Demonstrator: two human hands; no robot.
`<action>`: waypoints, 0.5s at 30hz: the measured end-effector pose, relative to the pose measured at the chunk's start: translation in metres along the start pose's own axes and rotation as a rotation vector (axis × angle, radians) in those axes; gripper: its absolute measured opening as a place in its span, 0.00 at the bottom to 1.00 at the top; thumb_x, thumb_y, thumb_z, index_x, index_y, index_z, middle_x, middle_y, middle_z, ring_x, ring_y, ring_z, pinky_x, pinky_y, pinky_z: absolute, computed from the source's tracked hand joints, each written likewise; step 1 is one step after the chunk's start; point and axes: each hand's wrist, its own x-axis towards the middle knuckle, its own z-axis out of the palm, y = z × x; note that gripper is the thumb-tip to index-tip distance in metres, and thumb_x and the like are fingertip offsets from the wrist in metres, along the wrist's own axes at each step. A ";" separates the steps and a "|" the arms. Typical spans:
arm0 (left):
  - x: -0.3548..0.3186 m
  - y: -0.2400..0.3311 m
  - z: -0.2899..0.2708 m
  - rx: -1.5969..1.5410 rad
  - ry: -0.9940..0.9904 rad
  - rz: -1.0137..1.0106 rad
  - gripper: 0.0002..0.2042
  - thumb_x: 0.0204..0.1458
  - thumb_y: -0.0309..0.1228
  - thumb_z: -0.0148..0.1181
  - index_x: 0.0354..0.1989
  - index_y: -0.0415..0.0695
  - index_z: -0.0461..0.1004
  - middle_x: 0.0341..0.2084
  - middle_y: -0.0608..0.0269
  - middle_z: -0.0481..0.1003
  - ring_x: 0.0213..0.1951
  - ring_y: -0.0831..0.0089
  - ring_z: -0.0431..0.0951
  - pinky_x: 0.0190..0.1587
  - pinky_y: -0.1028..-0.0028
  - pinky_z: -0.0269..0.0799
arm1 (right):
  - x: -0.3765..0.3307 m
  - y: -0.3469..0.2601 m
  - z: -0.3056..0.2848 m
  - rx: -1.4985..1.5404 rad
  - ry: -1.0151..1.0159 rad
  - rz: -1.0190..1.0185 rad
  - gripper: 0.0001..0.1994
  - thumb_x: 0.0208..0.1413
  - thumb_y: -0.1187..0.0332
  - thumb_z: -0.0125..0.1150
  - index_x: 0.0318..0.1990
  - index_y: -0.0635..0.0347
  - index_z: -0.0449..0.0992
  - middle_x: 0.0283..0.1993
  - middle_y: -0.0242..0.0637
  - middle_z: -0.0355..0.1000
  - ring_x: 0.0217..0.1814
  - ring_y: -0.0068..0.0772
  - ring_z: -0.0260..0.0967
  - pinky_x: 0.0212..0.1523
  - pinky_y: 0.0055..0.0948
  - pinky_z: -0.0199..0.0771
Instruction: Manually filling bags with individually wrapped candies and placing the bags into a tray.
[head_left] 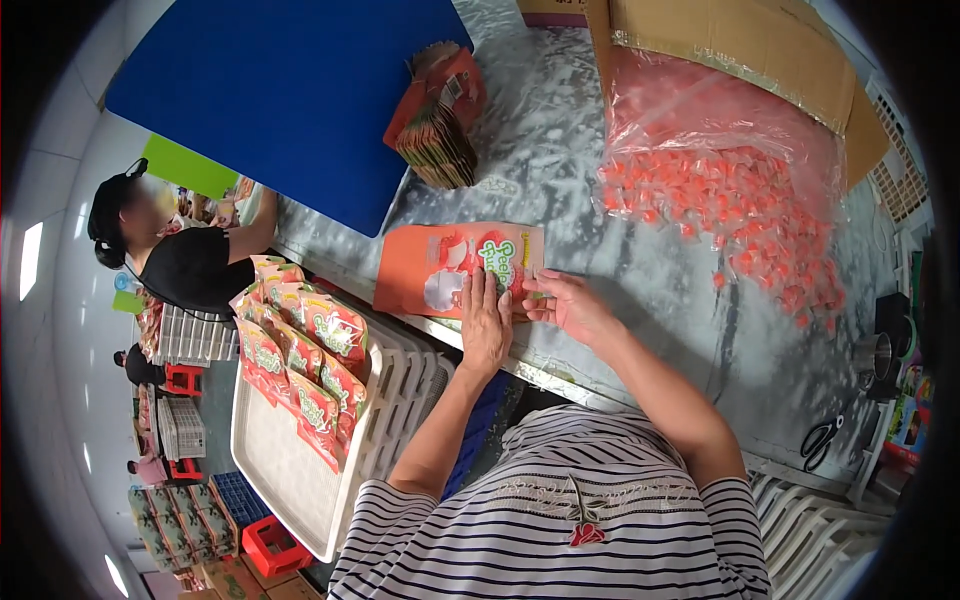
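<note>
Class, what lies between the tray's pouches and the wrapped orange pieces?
In the head view: a red pouch on the table, under the left hand, the right hand at its edge.

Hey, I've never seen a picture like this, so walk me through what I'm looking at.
This is one wide, curved view from a head-worn camera looking down. A person's bare left hand lies flat on a red pouch; the right hand is at its right edge, its grip unclear. Also on the grey table: a stack of pouches, a blue sheet, and wrapped red pieces heaped by a carton. A white tray of pouches sits to the left.
</note>
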 end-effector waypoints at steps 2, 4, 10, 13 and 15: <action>-0.002 -0.002 0.002 0.035 0.004 0.003 0.23 0.64 0.36 0.42 0.61 0.31 0.61 0.64 0.41 0.56 0.66 0.45 0.54 0.67 0.56 0.51 | 0.004 0.002 0.006 -0.039 0.054 -0.014 0.15 0.58 0.64 0.60 0.48 0.63 0.69 0.41 0.41 0.75 0.37 0.36 0.76 0.37 0.34 0.79; -0.004 -0.002 0.004 0.051 0.014 0.002 0.23 0.64 0.36 0.42 0.61 0.31 0.62 0.64 0.42 0.57 0.66 0.45 0.55 0.67 0.56 0.51 | 0.008 0.002 0.007 -0.038 0.078 0.006 0.14 0.59 0.65 0.59 0.49 0.60 0.68 0.43 0.43 0.75 0.36 0.35 0.75 0.37 0.35 0.79; -0.007 -0.005 0.006 0.104 0.061 0.050 0.22 0.62 0.35 0.44 0.60 0.33 0.64 0.63 0.43 0.60 0.65 0.46 0.57 0.66 0.57 0.52 | 0.019 0.002 0.002 -0.080 0.070 0.053 0.11 0.60 0.65 0.58 0.46 0.58 0.69 0.39 0.43 0.77 0.31 0.32 0.74 0.35 0.35 0.78; -0.008 -0.005 0.008 0.107 0.073 0.050 0.21 0.61 0.34 0.46 0.59 0.33 0.66 0.62 0.43 0.61 0.64 0.46 0.58 0.65 0.57 0.54 | 0.007 0.003 0.013 -0.178 0.124 0.016 0.10 0.60 0.63 0.57 0.43 0.58 0.72 0.36 0.40 0.77 0.30 0.30 0.74 0.33 0.33 0.77; -0.008 -0.005 0.007 0.117 0.087 0.060 0.20 0.61 0.34 0.46 0.57 0.34 0.68 0.61 0.43 0.62 0.63 0.46 0.59 0.65 0.56 0.55 | 0.005 0.006 0.019 -0.233 0.162 -0.006 0.09 0.60 0.63 0.56 0.41 0.58 0.73 0.35 0.38 0.76 0.29 0.29 0.74 0.31 0.30 0.77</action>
